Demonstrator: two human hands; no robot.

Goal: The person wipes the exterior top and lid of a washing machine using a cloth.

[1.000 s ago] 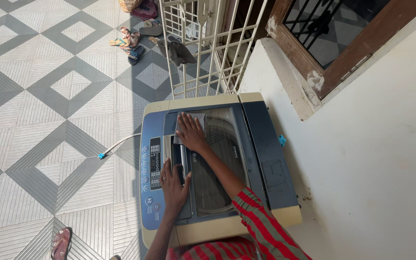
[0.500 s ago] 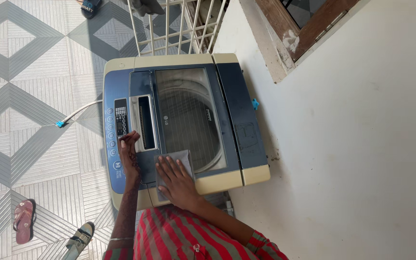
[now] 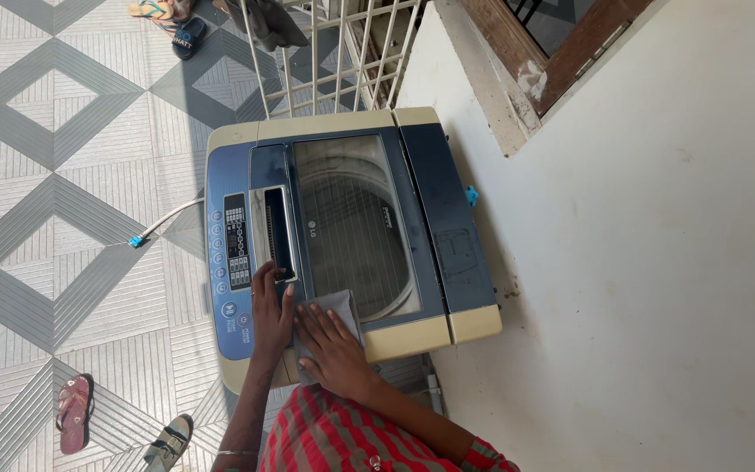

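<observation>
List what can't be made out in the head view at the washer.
- Grey cloth: mostly hidden under the right hand.
- Left hand: fingertips covered by the lid handle's edge.
- Washing machine front: hidden below its top.
- Control panel markings: too small.
- Sandal: cut by bottom edge.

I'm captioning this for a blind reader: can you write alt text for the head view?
A right hand presses a grey cloth flat on a washing machine lid, while the left hand rests beside its control panel. Sandals lie on the tiled floor.
</observation>
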